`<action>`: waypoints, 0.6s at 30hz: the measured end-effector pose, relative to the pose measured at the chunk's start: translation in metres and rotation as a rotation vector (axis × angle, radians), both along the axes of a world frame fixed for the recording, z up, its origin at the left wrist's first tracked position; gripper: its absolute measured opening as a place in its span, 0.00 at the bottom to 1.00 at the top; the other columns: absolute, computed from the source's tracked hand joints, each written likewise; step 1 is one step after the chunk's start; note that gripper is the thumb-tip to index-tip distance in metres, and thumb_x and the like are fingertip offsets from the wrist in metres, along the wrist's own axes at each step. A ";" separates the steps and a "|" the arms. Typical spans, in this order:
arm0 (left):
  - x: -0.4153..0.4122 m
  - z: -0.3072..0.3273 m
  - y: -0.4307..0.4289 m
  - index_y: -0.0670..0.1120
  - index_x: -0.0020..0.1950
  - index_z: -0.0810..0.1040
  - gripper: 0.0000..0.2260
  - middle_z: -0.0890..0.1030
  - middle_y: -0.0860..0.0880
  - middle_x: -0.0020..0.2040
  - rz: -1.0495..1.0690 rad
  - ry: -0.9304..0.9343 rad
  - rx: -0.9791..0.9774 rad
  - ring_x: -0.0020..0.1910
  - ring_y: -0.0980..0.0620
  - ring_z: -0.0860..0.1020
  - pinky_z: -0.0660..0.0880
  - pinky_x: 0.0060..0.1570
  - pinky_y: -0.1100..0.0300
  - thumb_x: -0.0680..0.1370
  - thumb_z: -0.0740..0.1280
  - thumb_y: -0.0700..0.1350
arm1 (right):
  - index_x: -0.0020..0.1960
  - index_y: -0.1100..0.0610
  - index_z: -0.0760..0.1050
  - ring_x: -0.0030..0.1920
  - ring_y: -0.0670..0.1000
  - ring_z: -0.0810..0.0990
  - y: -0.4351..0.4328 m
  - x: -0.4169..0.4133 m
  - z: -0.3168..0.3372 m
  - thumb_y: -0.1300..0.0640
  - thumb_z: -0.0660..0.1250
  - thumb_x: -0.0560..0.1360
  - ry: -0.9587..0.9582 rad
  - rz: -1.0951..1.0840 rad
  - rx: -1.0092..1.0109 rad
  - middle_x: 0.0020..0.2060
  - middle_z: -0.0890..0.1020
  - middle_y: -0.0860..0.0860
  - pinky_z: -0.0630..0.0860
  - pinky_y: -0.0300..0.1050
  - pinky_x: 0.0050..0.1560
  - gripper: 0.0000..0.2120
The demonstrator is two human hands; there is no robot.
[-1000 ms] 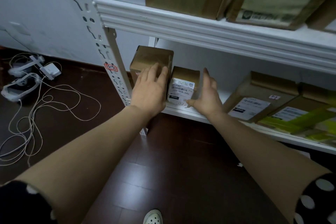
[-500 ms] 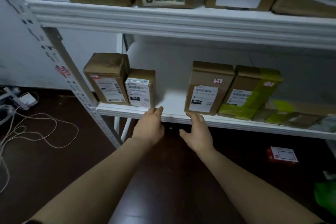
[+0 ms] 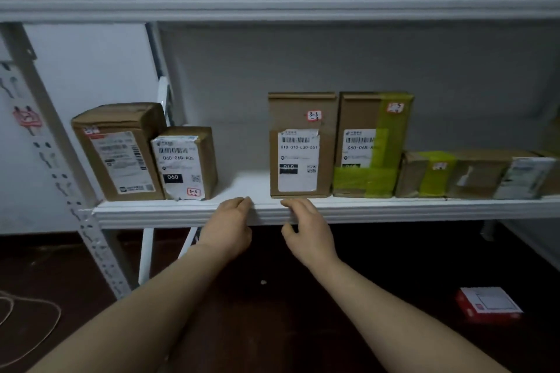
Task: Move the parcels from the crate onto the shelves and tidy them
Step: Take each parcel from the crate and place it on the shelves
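- Resting at the front lip of the shelf (image 3: 424,210), both hands hold nothing. The left hand (image 3: 225,227) has its fingers loosely curled and close together, with the tips at the lip just left of the tall parcel (image 3: 300,145) marked 010. The right hand (image 3: 306,227) sits directly in front of that parcel, fingers bunched and curled, thumb apart.
- The tall parcel stands upright at the shelf front. A green-taped parcel (image 3: 372,145) touches its right side, and low parcels (image 3: 424,174) lie further right. To its left is a bare gap, then a small parcel (image 3: 185,163) marked 060 and a big brown parcel (image 3: 118,154), which touch each other. The crate is not in view.
- The tall parcel looks narrow at the base and sits close to the lip, so a pull from the right hand could topple it forward onto the floor. A push high on its face could tip it backward.
- Sliding it left to close the gap could drag the green-taped parcel along, or leave that one leaning, if the tape catches.
- The small parcel's label looks wrinkled and lifted at the corners. Fingers sliding across it could snag and tear it, spoiling the barcode.
- A red and white box (image 3: 488,306) lies on the floor below and right of the tall parcel. It could be stepped on or forgotten while attention is on the shelf.
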State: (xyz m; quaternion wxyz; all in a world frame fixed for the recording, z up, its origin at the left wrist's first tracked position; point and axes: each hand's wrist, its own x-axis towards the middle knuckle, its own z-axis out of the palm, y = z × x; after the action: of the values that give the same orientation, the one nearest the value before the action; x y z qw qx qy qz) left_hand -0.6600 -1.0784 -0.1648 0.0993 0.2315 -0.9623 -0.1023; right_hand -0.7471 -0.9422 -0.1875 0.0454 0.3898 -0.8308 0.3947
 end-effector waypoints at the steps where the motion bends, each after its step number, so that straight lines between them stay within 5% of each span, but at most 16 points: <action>1: -0.001 -0.002 0.000 0.43 0.72 0.66 0.24 0.68 0.45 0.71 0.014 0.041 -0.009 0.70 0.46 0.65 0.62 0.68 0.58 0.75 0.61 0.39 | 0.66 0.55 0.72 0.64 0.49 0.72 0.003 -0.002 -0.003 0.64 0.63 0.74 0.007 -0.015 -0.050 0.63 0.74 0.49 0.69 0.41 0.59 0.20; 7: -0.015 0.009 0.018 0.41 0.74 0.63 0.25 0.68 0.43 0.72 0.130 0.265 0.287 0.70 0.45 0.68 0.63 0.67 0.56 0.78 0.63 0.44 | 0.65 0.54 0.72 0.62 0.48 0.72 0.028 -0.005 -0.006 0.64 0.62 0.75 0.012 -0.077 -0.089 0.62 0.74 0.48 0.70 0.40 0.57 0.20; 13: -0.052 0.034 0.020 0.40 0.77 0.54 0.37 0.60 0.42 0.76 0.131 0.450 0.808 0.74 0.43 0.61 0.64 0.69 0.53 0.72 0.68 0.32 | 0.66 0.53 0.72 0.61 0.48 0.73 0.034 -0.024 0.006 0.63 0.62 0.75 0.016 -0.141 -0.119 0.63 0.73 0.48 0.72 0.44 0.58 0.20; 18: -0.066 0.017 0.009 0.41 0.69 0.66 0.39 0.71 0.42 0.69 0.057 0.469 0.993 0.64 0.44 0.73 0.71 0.64 0.49 0.58 0.72 0.32 | 0.63 0.56 0.74 0.58 0.51 0.76 0.024 -0.025 -0.013 0.66 0.62 0.73 -0.002 -0.187 -0.224 0.60 0.73 0.50 0.74 0.49 0.59 0.19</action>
State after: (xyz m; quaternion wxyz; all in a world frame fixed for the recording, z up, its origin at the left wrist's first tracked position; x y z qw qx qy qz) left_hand -0.7255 -1.0690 -0.1479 0.1927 0.2474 -0.7438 -0.5903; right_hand -0.7720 -0.9182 -0.2005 0.1242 0.3029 -0.8142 0.4794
